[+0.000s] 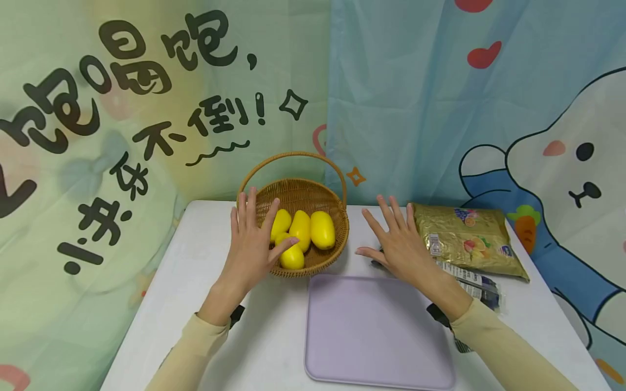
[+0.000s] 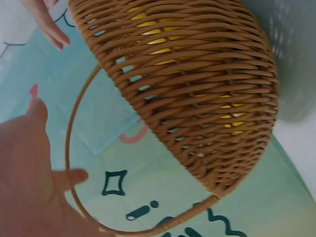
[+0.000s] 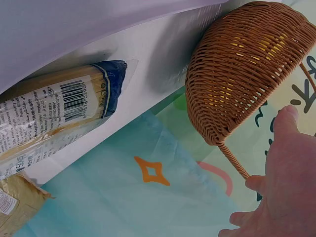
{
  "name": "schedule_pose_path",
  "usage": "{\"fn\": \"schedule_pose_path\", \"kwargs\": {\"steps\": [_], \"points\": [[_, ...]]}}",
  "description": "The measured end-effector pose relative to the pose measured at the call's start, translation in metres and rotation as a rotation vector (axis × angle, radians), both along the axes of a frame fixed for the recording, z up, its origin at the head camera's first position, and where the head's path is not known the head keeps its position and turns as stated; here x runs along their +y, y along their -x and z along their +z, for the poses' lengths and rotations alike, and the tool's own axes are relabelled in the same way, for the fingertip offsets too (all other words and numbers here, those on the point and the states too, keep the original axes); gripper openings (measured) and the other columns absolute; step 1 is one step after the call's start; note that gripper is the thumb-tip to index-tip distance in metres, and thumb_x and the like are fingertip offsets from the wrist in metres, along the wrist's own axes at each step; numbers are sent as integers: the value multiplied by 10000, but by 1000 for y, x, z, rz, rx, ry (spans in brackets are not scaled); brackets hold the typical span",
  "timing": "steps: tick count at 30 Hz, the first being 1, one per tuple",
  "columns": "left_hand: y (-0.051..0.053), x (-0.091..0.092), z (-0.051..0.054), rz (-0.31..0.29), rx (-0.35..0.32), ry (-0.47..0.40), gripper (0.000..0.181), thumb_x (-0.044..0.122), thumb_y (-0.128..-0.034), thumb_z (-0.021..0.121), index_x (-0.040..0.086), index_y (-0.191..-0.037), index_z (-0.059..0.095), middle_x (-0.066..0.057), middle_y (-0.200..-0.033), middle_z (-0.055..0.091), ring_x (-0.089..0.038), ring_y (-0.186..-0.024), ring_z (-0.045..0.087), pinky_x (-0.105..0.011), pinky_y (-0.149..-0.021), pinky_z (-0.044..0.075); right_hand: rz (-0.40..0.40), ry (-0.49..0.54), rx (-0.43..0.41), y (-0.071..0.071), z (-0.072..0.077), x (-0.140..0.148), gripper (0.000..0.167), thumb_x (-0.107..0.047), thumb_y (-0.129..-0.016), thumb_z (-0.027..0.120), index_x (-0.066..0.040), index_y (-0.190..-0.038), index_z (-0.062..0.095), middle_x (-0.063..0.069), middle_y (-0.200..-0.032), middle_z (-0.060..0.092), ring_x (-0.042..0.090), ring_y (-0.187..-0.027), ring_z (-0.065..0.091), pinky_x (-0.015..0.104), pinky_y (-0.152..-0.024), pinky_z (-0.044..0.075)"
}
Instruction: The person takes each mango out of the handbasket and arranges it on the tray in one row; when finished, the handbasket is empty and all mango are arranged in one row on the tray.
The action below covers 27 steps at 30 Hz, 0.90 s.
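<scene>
Wicker basket (image 1: 317, 191) at the back of the desk (image 1: 161, 309), near the backdrop cloth (image 1: 381, 108). Handle (image 1: 292, 155) arches upright over the mouth, so the contents can be reached from the front. Inside: yellow fruit (image 1: 323, 230), mango-like, four showing, bunched low against one another. Judgement: the rising wall stops such rounded shapes from rolling off.

Left grip (image 1: 249, 247): released, fingers spread, nothing held. In the head view it overlaps the basket's left side and hides part of the fruit; contact with rim or handle cannot be told. Left wrist view has the handle passing behind the fingers.

Right grip (image 1: 401, 244): likewise released and fanned, nothing held. It hangs between basket and gold packet (image 1: 471, 239), fingertips overlapping that packet's left edge in the head view; touch uncertain. Spread fingers on both sides suggest neither bears any weight.

In front of the basket, between the forearms: lilac tray (image 1: 379, 331), lying flat, its far edge just beside the basket's base. Probably set there for easy reach by either side.

Right of the tray: clear packet (image 3: 54, 111), blue-ended, with printed label and barcode, partly hidden under the right forearm. Gold packet lies beyond, fruit pictures upward. Both seem kept aside, leaving basket and tray central.
</scene>
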<state>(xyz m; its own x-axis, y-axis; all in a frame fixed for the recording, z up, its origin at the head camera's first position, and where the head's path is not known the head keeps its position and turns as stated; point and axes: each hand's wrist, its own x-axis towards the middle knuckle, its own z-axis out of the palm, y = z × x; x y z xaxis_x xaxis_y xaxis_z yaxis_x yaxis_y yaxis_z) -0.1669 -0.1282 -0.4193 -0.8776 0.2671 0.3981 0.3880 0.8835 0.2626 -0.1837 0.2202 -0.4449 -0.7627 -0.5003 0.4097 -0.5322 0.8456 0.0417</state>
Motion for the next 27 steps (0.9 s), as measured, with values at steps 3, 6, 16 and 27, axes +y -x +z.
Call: {"fn": "schedule_pose_path", "kwargs": {"steps": [3, 6, 16, 27], "points": [[1, -6, -2, 49, -9, -97, 884, 587, -942, 620, 184, -1632, 241, -189, -1683, -182, -451, -1550, -121, -714, -1190, 32, -6, -12, -2, 0, 2, -1, 863, -681, -929, 533, -162, -1595, 352, 244, -1677, 138, 450, -1552, 107, 733, -1161, 160], [2, -12, -5, 101, -72, -190, 873, 572, -950, 621, 157, -1624, 253, -213, -1671, -200, -496, -1534, -123, -759, -1157, 42, -3, -19, -6, 0, 3, -3, 877, -642, -909, 601, -158, -1595, 350, 240, -1681, 120, 443, -1555, 96, 733, -1159, 169], [7, -26, -21, 142, -431, -386, 931, 696, -948, 502, 195, -1647, 145, -222, -1638, -282, -601, -1438, 268, -683, -1067, 389, 1, -4, -52, 0, 8, -9, 865, -638, -922, 591, -148, -1593, 353, 253, -1678, 108, 458, -1547, 116, 729, -1160, 170], [12, -29, -33, 99, -587, -417, 984, 712, -937, 512, 168, -1647, 101, -280, -1661, -129, -560, -1330, 470, -657, -1049, 427, 11, 8, -138, -3, 14, -25, 873, -624, -934, 578, -150, -1612, 300, 223, -1694, 34, 441, -1558, 78, 704, -1189, 119]]}}
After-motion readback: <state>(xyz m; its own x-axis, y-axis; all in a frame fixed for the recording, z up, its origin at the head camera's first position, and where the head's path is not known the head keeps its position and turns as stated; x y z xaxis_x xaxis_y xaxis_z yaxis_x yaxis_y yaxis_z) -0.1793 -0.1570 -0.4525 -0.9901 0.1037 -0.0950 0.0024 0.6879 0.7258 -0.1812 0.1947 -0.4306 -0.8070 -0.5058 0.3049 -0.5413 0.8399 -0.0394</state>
